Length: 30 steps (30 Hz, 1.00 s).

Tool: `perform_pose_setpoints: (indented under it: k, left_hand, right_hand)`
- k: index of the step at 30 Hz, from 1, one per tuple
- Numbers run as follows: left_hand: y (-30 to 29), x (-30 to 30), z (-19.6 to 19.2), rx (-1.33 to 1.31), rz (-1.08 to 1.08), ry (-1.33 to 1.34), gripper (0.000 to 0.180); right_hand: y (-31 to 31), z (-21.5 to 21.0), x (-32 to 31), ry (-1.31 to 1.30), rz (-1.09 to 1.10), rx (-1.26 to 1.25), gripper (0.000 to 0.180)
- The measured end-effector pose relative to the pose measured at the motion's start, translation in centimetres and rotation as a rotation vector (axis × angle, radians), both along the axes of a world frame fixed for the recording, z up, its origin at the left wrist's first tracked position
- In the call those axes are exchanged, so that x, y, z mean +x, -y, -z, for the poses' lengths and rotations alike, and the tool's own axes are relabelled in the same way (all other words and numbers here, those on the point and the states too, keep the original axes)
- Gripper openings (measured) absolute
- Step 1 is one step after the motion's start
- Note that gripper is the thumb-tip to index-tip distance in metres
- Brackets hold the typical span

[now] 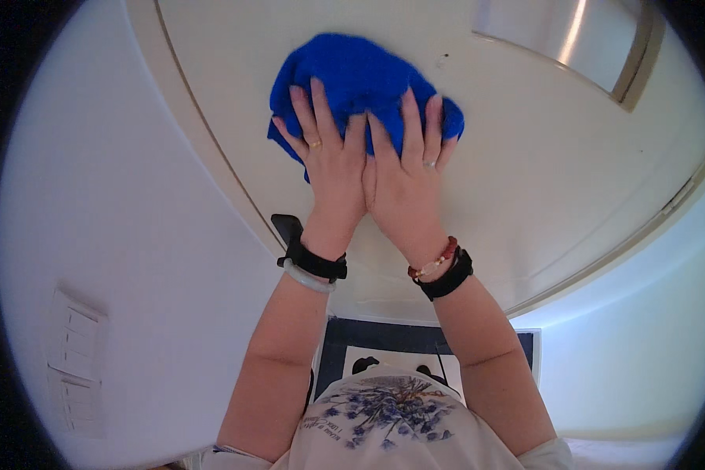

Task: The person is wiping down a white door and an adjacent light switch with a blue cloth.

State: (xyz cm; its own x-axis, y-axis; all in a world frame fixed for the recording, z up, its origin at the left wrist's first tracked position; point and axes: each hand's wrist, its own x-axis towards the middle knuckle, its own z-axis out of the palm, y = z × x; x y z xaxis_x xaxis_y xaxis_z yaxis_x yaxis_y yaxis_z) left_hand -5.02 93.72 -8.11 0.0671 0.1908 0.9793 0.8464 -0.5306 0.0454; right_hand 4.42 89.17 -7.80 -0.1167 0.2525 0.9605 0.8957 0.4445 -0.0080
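Note:
A bunched blue cloth (345, 66) lies against the cream door (517, 196). Both my hands press on its lower part, side by side, with the thumbs close together. The fingers of my left hand (333, 168) are stretched out and spread over the cloth, a gold ring on one of them. My right hand (407, 180) rests flat in the same way, also wearing a ring. Cloth bulges up beyond my fingertips and out at both sides. Black bands and bracelets circle my wrists. The palms are hidden.
A glass pane (560, 35) in a frame is at the upper right. White switch panels (77, 341) sit on the left wall (133, 235). Beside my left wrist is a dark flat piece (287, 227), possibly a handle. Below lies a dark-bordered floor (384, 337).

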Motion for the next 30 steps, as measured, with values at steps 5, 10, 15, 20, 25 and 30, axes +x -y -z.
perform_pose_setpoints:
  k: [5, 10, 15, 20, 25, 30]
  left_hand:
    - [0.2, -1.9, 4.3, -0.088, 0.012, -0.043, 0.029]
    - [1.4, -5.1, 7.1, -0.171, 0.089, -0.060, 0.030]
    - [3.8, -5.7, 5.1, -0.309, 0.487, 0.464, 0.070]
    - [1.4, -5.9, -3.4, 0.015, 0.353, 0.182, 0.072]
    - [-1.2, -5.9, -7.1, 0.257, 0.098, 0.095, 0.058]
    - [-2.2, -6.0, -5.0, 0.107, 0.051, 0.177, 0.054]
  right_hand:
    - [-0.3, 4.5, -1.2, 0.003, -0.033, -0.049, 0.026]
    - [0.5, 6.9, -3.3, 0.040, -0.087, -0.144, 0.028]
    - [1.4, 4.0, -4.9, -0.009, -0.169, -0.127, 0.044]
    - [-0.2, -4.0, -4.8, -0.043, -0.193, 0.110, 0.049]
    - [0.1, -8.4, -5.6, 0.036, -0.105, 0.053, 0.041]
    - [-1.7, -6.2, -5.8, 0.108, -0.090, 0.145, 0.045]
